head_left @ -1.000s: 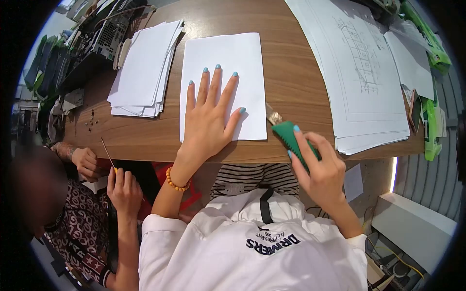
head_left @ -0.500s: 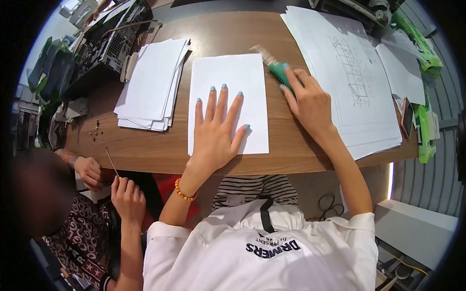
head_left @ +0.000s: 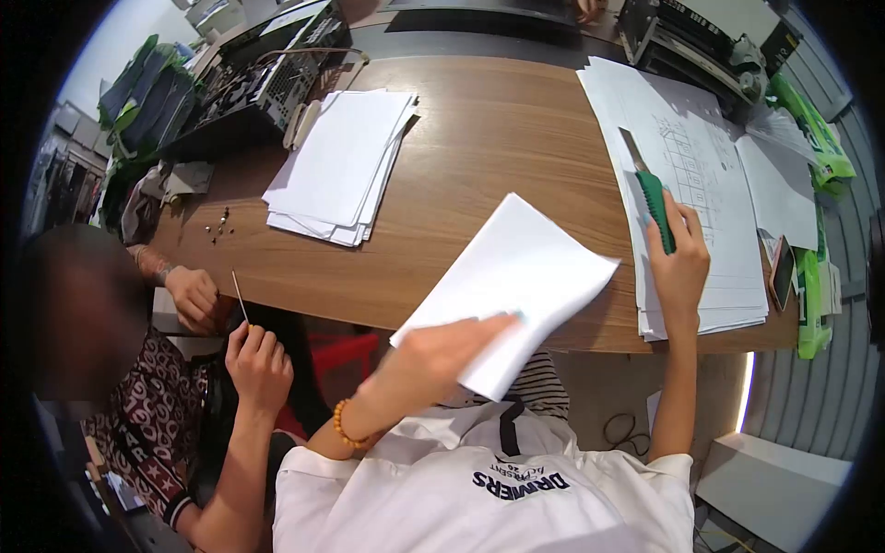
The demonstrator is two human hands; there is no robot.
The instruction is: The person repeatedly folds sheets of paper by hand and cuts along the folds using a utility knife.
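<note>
My left hand [head_left: 442, 355], smeared by motion, grips the lower left part of a white sheet of paper [head_left: 516, 267], possibly more than one layer. The paper is turned at a slant, its right corner curling up, and its lower end reaches past the table's front edge. On the right, my right hand [head_left: 680, 263] is wrapped round the green handle of a utility knife [head_left: 654, 205]. Its blade is out and points away from me, above a stack of printed drawings [head_left: 728, 276].
A stack of white paper [head_left: 341, 166] lies left on the wooden table [head_left: 489, 111], near an opened computer case [head_left: 277, 92] and small screws [head_left: 219, 226]. A phone [head_left: 782, 274] is at far right. Another person's hand [head_left: 258, 364] holds a thin screwdriver [head_left: 240, 297] at left.
My left hand was flat on the paper; now it has pulled the paper toward me and turned it. My right hand has carried the knife right, from the bare tabletop to over the drawings.
</note>
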